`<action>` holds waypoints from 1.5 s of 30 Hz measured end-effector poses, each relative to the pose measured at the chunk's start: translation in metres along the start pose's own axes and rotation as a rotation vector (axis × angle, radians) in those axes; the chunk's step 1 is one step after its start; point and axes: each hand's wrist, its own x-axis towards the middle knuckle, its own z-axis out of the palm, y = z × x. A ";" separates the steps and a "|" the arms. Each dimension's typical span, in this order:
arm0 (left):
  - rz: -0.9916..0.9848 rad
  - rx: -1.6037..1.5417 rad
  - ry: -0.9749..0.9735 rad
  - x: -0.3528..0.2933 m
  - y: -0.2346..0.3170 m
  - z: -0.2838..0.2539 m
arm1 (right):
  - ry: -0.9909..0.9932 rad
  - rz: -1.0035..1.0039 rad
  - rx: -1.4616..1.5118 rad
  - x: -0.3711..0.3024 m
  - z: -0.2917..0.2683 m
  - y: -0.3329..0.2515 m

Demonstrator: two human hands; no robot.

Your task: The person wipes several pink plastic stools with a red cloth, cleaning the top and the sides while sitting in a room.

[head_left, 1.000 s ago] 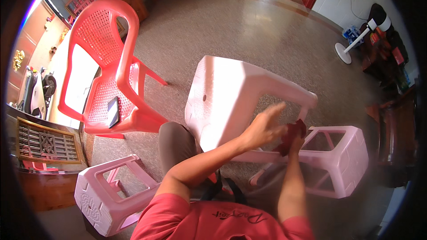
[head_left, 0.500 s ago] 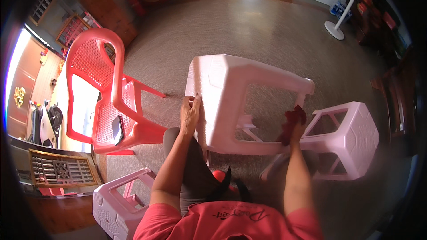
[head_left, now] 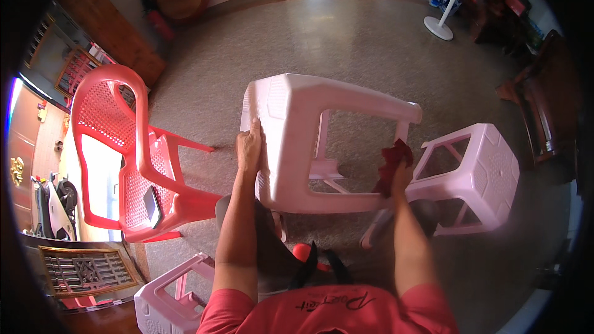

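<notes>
A large pale pink plastic stool (head_left: 277, 148) lies tipped on its side in front of me, its seat facing left and its legs pointing right. My left hand (head_left: 250, 148) grips the seat side, the thumb laid against the surface and the other fingers partly hidden. A crumpled dark red cloth (head_left: 392, 159) is bunched in my right hand (head_left: 403, 178), beside the near leg and within the stool's open side. Whether the cloth touches the leg cannot be made out.
On the left stands a red plastic armchair (head_left: 133, 167) with a phone (head_left: 152, 207) on its seat. Smaller pink stools lie at right (head_left: 489, 179) and lower left (head_left: 162, 294). A white stand fan (head_left: 440, 28) and dark wooden furniture (head_left: 544, 111) are farther off.
The surroundings have shifted in the view as my head moved. The tipped stool appears slightly turned, with less of its seat showing. My right hand and the cloth have moved a little along its legs.
</notes>
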 end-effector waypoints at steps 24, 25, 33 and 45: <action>0.307 -0.194 0.160 0.051 -0.056 0.010 | -0.472 -0.613 0.474 -0.156 0.047 -0.221; 0.308 -0.201 0.149 0.048 -0.051 0.014 | -0.389 -0.784 0.353 -0.152 0.047 -0.214; 0.233 -0.287 -0.037 0.013 -0.007 0.004 | -0.416 -0.628 0.580 -0.153 0.031 -0.203; 0.358 -0.202 -0.258 0.008 -0.005 -0.018 | -0.077 -0.980 0.203 -0.137 0.012 -0.211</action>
